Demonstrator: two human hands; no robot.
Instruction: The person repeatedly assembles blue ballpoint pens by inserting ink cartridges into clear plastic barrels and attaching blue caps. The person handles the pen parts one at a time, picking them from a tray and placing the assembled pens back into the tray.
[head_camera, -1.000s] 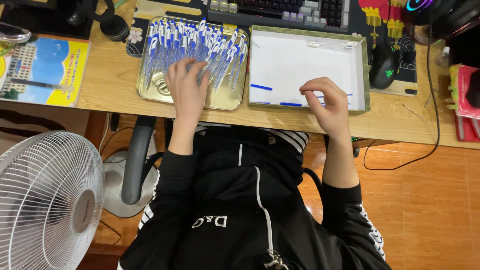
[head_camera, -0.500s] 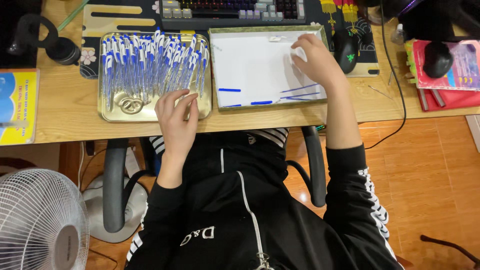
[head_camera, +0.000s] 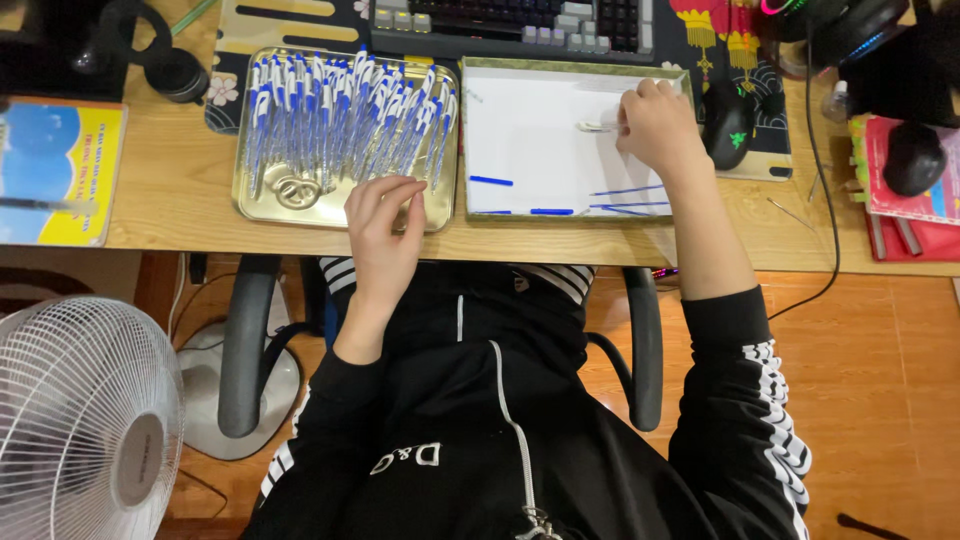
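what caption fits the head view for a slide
Left hand rests at the gold tray of blue pens; right hand pinches a small part over the white tray.

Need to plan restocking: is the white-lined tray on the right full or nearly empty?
Nearly empty. The white-lined tray shows mostly bare white, with a few blue pen parts along its near edge.

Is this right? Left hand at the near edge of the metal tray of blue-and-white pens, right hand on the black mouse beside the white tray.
Not quite. The right hand is not on the black mouse; it is over the far right corner of the white tray, at a small pale part there. The mouse lies just to its right. The head view shows this. The left hand is at the metal tray's near edge, by the pens.
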